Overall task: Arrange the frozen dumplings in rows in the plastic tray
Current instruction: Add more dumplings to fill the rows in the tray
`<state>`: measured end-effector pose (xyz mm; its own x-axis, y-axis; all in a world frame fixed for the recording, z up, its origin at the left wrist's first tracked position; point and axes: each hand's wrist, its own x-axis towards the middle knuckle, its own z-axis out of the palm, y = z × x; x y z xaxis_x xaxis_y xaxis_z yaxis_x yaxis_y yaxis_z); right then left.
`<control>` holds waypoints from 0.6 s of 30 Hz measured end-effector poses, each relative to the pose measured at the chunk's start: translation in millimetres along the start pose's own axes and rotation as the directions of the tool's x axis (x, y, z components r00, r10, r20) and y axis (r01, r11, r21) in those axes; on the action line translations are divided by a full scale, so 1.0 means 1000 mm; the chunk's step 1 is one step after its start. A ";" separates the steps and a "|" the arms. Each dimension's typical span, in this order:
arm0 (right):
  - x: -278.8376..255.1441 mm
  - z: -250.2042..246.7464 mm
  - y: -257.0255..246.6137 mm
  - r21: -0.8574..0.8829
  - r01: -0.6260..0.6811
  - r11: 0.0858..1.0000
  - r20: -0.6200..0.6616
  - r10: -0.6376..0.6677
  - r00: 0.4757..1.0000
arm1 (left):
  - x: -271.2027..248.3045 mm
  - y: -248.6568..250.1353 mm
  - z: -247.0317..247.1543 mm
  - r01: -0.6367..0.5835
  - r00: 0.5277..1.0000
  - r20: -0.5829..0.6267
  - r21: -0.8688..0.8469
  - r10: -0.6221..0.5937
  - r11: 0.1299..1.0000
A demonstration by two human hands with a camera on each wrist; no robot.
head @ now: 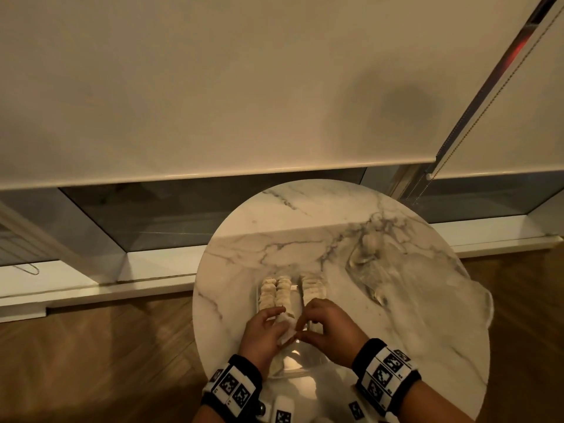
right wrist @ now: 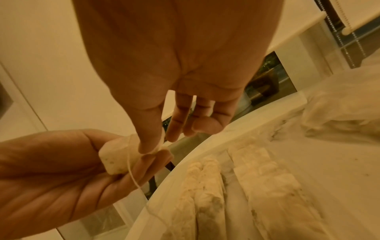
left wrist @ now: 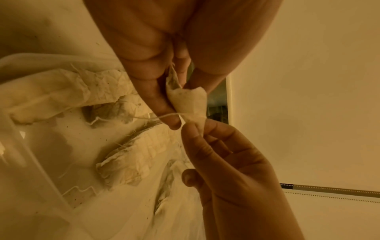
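Observation:
Both hands meet over the near end of the clear plastic tray on the marble table. My left hand grips one pale dumpling between thumb and fingers. My right hand pinches its other end. In the left wrist view the dumpling trails a thin string under the right hand's fingertips. The right wrist view shows the left hand holding the dumpling. Three rows of dumplings fill the tray's far part; its near part is partly hidden by the hands.
A crumpled clear plastic bag lies on the table to the right of the tray. The round table's edge is close on the left, with wooden floor below. A roller blind and window sill stand behind.

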<state>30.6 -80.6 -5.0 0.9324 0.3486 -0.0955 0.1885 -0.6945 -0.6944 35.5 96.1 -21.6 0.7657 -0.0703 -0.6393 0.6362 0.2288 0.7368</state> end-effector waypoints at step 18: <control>-0.016 0.018 0.038 -0.200 -0.428 0.881 0.253 0.468 0.847 | 0.014 -0.024 -0.047 -0.110 0.955 -0.161 0.591 0.250 0.799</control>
<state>16.8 -100.9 -42.8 0.7995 0.1291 -0.5866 -0.1710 -0.8873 -0.4284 27.0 135.7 -58.6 0.8749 0.1465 -0.4616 0.4804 -0.3831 0.7890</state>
